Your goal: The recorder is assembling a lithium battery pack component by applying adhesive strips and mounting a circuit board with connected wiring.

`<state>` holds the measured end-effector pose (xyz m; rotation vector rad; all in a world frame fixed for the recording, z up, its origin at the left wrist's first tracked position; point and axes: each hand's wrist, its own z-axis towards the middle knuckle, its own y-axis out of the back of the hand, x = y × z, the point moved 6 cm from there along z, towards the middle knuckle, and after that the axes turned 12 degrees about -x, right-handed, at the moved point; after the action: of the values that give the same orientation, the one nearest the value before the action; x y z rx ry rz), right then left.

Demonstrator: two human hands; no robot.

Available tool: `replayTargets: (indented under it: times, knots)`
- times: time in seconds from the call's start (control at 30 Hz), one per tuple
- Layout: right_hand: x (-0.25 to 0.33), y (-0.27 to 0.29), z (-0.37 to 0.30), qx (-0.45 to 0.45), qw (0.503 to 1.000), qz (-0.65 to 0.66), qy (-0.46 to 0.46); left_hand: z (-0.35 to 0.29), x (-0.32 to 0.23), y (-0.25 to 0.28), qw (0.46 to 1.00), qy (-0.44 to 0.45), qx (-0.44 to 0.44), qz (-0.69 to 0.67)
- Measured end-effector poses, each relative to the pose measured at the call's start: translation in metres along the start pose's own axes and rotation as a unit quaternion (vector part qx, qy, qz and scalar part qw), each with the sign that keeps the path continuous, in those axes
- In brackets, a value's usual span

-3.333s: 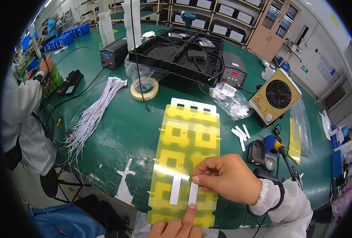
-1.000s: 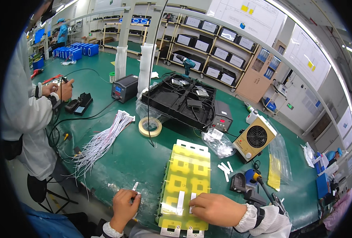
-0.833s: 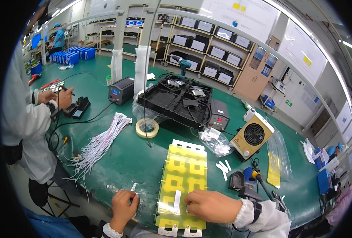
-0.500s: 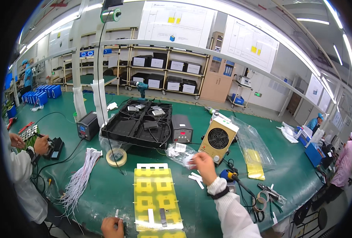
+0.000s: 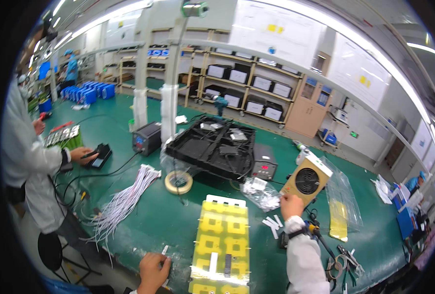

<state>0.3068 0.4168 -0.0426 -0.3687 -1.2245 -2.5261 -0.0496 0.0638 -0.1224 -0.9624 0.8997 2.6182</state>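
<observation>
A yellow translucent sheet (image 5: 219, 223) with square cut-outs lies on the bench before me, a white strip (image 5: 213, 263) and a dark grey strip (image 5: 227, 265) on it. My right hand (image 5: 291, 206) is closed in front of the tan fan unit (image 5: 306, 179), beside a clear plastic bag (image 5: 260, 192) with white contents. Whatever its fingers may hold is hidden. Several loose white strips (image 5: 273, 224) lie just below that hand. Left of the sheet, my left hand (image 5: 153, 271) rests with curled fingers by a small white piece (image 5: 165, 250); I cannot tell whether it grips it.
A black tray (image 5: 212, 147), tape roll (image 5: 178, 182) and white wire bundle (image 5: 126, 198) lie beyond. At the left, a co-worker's hand (image 5: 82, 155) is at a black device (image 5: 99, 156). A soldering iron cable (image 5: 325, 243), pliers (image 5: 350, 259) and yellow sheets in plastic (image 5: 338, 220) lie right.
The whole view has shifted, so the bench appears farther right. My right hand's fingers have drawn together near the fan and bag. The co-worker's hand has moved to the black device.
</observation>
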Motion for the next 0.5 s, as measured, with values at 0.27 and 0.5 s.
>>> replayTargets:
  times: [0.27, 0.5]
  knots:
    - [0.203, 0.166, -0.166, 0.338, 0.738, 0.297, 0.502, 0.004, 0.001, 0.001, 1.000, 0.004, -0.008, -0.025]
    - [0.229, 0.164, -0.190, 0.352, 0.732, 0.164, 0.560, 0.001, -0.001, 0.004, 0.999, -0.010, -0.019, -0.037]
